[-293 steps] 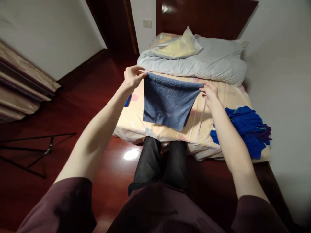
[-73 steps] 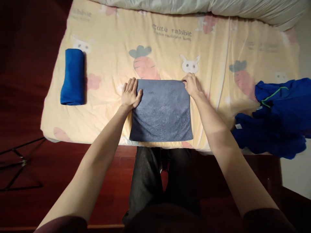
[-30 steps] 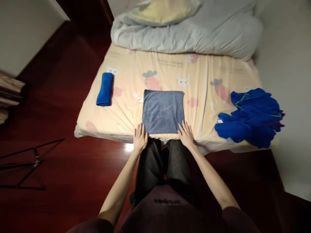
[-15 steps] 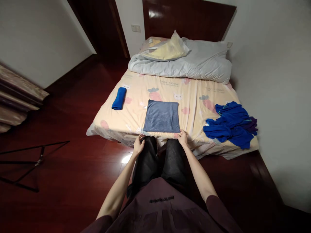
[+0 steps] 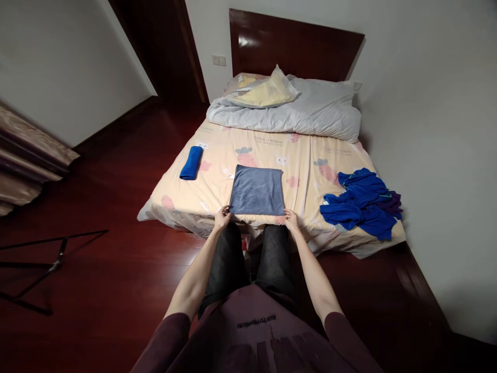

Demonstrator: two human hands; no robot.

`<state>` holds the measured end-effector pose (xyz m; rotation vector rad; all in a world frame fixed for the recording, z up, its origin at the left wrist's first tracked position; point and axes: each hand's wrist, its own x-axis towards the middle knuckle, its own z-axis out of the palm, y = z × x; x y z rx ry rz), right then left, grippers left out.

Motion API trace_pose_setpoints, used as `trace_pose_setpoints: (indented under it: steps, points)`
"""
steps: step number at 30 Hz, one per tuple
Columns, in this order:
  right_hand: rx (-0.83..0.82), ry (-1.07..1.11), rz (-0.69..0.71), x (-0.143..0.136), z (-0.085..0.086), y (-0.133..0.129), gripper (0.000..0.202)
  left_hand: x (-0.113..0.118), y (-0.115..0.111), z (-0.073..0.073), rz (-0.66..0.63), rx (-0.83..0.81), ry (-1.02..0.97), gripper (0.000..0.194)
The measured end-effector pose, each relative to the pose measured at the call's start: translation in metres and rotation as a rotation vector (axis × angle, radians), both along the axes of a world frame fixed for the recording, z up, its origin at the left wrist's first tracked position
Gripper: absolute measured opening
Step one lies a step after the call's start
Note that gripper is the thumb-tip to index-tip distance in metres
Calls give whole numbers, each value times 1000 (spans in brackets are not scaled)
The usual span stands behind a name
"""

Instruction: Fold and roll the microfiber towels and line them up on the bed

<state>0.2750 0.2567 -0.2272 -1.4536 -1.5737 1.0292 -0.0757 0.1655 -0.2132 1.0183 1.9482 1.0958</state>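
The grey-blue towel [image 5: 257, 191] is laid flat at the frame's centre. Its lower-left corner has now been reached by the left hand [image 5: 222, 218], seen lower before; the lower-right is met by the right hand [image 5: 291, 219]. Both are half-curled; whether cloth is pinched cannot be told.

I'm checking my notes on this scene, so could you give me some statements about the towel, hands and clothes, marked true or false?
1. The towel lies spread on the bed. True.
2. The left hand is at the towel's far edge. False: it is at the near left corner.
3. The blue roll lies left of the towel. True.
4. The crumpled clothes lie left of the roll. False: they lie right of the towel.
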Motion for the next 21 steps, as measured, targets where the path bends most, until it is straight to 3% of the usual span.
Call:
trace_pose_setpoints:
  steps: [4, 7, 11, 17, 21]
  points:
    - [-70, -54, -42, 3, 3, -6, 48, -6, -8, 3, -27, -13, 98, 53]
    - [17, -135, -26, 3, 0, -15, 39, -9, -14, 2, -65, -26, 197, 46]
    - [134, -214, -43, 1, -3, -21, 25, -11, -15, -4, -17, 8, 258, 32]
    - [251, -38, -17, 0, -4, -7, 20, -18, 0, -12, -42, 276, 76, 19]
    - [208, 133, 35, -3, -8, 5, 20, -20, 12, -12, -88, 319, -16, 21]
